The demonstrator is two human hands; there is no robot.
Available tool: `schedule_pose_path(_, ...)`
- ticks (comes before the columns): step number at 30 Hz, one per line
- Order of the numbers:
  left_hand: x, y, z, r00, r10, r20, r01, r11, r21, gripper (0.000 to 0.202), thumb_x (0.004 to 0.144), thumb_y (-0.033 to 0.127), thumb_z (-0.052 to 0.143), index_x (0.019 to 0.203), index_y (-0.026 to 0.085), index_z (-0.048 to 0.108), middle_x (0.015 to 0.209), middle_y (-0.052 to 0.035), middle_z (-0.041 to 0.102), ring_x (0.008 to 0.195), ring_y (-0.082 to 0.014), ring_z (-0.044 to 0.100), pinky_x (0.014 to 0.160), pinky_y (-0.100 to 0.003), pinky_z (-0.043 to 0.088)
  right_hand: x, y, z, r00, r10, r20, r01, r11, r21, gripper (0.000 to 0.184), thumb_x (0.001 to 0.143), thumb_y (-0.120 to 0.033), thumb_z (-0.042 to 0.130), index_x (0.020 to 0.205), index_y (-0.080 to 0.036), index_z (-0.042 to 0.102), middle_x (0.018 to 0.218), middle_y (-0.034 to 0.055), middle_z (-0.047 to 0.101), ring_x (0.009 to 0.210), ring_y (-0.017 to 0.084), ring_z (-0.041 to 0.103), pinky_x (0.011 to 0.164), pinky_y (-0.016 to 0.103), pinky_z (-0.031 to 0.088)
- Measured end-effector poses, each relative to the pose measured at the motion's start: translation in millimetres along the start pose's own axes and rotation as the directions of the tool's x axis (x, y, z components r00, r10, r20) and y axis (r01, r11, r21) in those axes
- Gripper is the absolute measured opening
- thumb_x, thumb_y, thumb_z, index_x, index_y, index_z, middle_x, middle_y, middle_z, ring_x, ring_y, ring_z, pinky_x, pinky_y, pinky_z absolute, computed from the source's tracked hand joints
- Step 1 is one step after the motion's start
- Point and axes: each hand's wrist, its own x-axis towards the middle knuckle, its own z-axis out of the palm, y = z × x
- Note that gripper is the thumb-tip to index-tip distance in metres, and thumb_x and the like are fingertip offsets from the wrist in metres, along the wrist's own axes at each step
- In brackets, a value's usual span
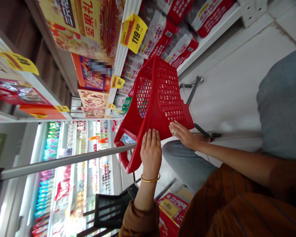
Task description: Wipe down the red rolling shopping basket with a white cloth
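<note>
A red plastic shopping cart [166,90] with a perforated basket and metal legs fills the middle of the sideways-tilted view. My left hand [151,149], with a gold bangle at the wrist, lies with straight fingers on the cart's smooth red side. Lower down the same side, my right hand [185,134] presses a small crumpled pale cloth [173,129] against the plastic. Most of that cloth is hidden under the fingers. A grey metal bar [66,161] runs from the cart toward the left edge.
Shelves with bottled drinks [153,36] and boxed gifts [91,29] stand beside the cart. A lit display of packaged goods [76,164] is farther back. Near my left arm are a black slatted object [111,207] and a red box [171,210]. White floor tiles [224,89] lie under the cart.
</note>
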Motion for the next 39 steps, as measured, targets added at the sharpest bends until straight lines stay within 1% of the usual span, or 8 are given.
schedule_pose_path(3, 11.3, 8.9, 2.3, 0.999, -0.033, -0.024, 0.033, 0.999, -0.012, 0.045, 0.096, 0.011, 0.032, 0.138, 0.005, 0.046, 0.141, -0.0167, 0.051, 0.138, -0.0266, 0.038, 0.118, -0.046, 0.03, 9.6, -12.9, 3.5, 0.999, 0.04, -0.018, -0.04, 0.999, 0.036, 0.054, 0.1, -0.02, 0.033, 0.152, -0.027, 0.02, 0.153, 0.0085, 0.034, 0.143, 0.022, 0.029, 0.116, 0.051, 0.033)
schedule_pose_path(8, 34.8, 28.0, 15.5, 0.998, -0.062, -0.019, 0.061, 0.997, -0.05, 0.046, 0.097, 0.016, 0.031, 0.142, 0.01, 0.041, 0.148, -0.0139, 0.042, 0.141, -0.0237, 0.033, 0.119, -0.045, 0.028, 21.6, -27.4, 9.8, 0.999, 0.009, -0.042, -0.006, 0.998, 0.065, 0.057, 0.099, -0.021, 0.037, 0.152, -0.026, 0.016, 0.155, 0.009, 0.031, 0.145, 0.024, 0.025, 0.116, 0.052, 0.033)
schedule_pose_path(13, 36.4, 35.7, 26.6, 0.995, -0.102, 0.02, 0.103, 0.994, -0.034, 0.046, 0.096, 0.013, 0.031, 0.139, 0.009, 0.046, 0.145, -0.0161, 0.045, 0.137, -0.0266, 0.04, 0.116, -0.048, 0.032, 10.8, -13.8, 6.1, 1.0, 0.028, 0.0, -0.028, 0.999, 0.031, 0.054, 0.099, -0.02, 0.036, 0.151, -0.025, 0.021, 0.154, 0.0087, 0.033, 0.145, 0.023, 0.024, 0.116, 0.052, 0.033)
schedule_pose_path(22, 33.6, 37.3, 27.6, 0.994, -0.092, 0.06, 0.095, 0.994, -0.053, 0.044, 0.095, 0.01, 0.031, 0.135, 0.004, 0.049, 0.144, -0.0174, 0.047, 0.138, -0.0282, 0.039, 0.117, -0.048, 0.031, -8.6, 13.4, -2.8, 0.996, 0.035, 0.084, -0.036, 0.999, 0.013, 0.053, 0.099, -0.017, 0.035, 0.151, -0.025, 0.023, 0.154, 0.0089, 0.033, 0.146, 0.023, 0.02, 0.115, 0.053, 0.032)
schedule_pose_path(28, 51.4, 51.5, 37.0, 0.999, 0.004, 0.047, 0.002, 0.992, -0.127, 0.044, 0.096, 0.013, 0.032, 0.137, 0.008, 0.048, 0.145, -0.0146, 0.047, 0.14, -0.0245, 0.036, 0.118, -0.047, 0.029, -30.6, 30.5, -3.2, 0.994, 0.028, 0.11, -0.026, 1.0, -0.016, 0.056, 0.099, -0.015, 0.035, 0.152, -0.026, 0.018, 0.155, 0.009, 0.032, 0.146, 0.022, 0.019, 0.114, 0.054, 0.033)
schedule_pose_path(33, 73.2, 64.0, 50.0, 0.999, -0.021, 0.045, 0.028, 0.989, -0.147, 0.05, 0.097, 0.015, 0.032, 0.147, 0.011, 0.031, 0.156, -0.0108, 0.026, 0.145, -0.0212, 0.024, 0.121, -0.045, 0.022, -38.8, 34.8, -10.5, 0.991, 0.128, 0.035, -0.128, 0.992, -0.015, 0.053, 0.1, -0.021, 0.035, 0.151, -0.027, 0.022, 0.153, 0.0079, 0.035, 0.144, 0.021, 0.027, 0.115, 0.049, 0.034)
schedule_pose_path(36, 74.9, 67.0, 56.2, 0.996, -0.038, 0.084, 0.048, 0.991, -0.127, 0.051, 0.096, 0.014, 0.032, 0.147, 0.011, 0.03, 0.156, -0.0091, 0.026, 0.145, -0.0213, 0.024, 0.121, -0.044, 0.019, -24.6, 30.1, -13.6, 0.962, 0.258, -0.093, -0.259, 0.966, 0.001, 0.052, 0.101, -0.023, 0.032, 0.151, -0.028, 0.021, 0.155, 0.0066, 0.032, 0.143, 0.02, 0.03, 0.118, 0.047, 0.031)
schedule_pose_path(39, 71.7, 67.5, 57.9, 0.992, -0.033, 0.119, 0.046, 0.993, -0.11, 0.051, 0.096, 0.013, 0.032, 0.147, 0.01, 0.031, 0.155, -0.0095, 0.028, 0.145, -0.023, 0.025, 0.121, -0.045, 0.02, -7.2, 23.9, -10.6, 0.955, 0.28, -0.095, -0.279, 0.96, 0.021, 0.052, 0.101, -0.025, 0.032, 0.151, -0.029, 0.022, 0.157, 0.0044, 0.028, 0.144, 0.021, 0.027, 0.12, 0.047, 0.027)
